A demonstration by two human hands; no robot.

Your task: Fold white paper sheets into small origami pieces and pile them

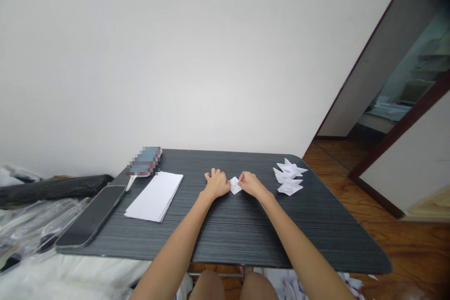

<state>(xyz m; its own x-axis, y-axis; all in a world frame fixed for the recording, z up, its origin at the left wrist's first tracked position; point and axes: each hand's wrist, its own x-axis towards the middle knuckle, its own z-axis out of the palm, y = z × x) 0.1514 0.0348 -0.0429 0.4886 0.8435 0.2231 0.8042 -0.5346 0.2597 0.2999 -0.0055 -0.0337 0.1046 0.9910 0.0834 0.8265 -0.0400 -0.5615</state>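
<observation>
A small white folded paper [235,189] with a pointed lower corner lies on the dark table between my two hands. My left hand [217,183] rests at its left edge, the thumb side against the paper and the other fingers loosely curled and partly spread on the table. From the right, the closed fingers of my right hand [249,183] pinch the paper's edge. Several finished-looking pointed paper shapes [288,177] sit grouped to the right of my right hand. Over to the left lies a stack of white paper sheets [154,197].
A dark-screened phone or tablet [92,217] lies along the left side of the dark striped table [242,243]. Behind it is a blurred-out object [146,161]. A white wall [225,56] stands at the table's back. More folded paper pieces [291,287] are below the front edge.
</observation>
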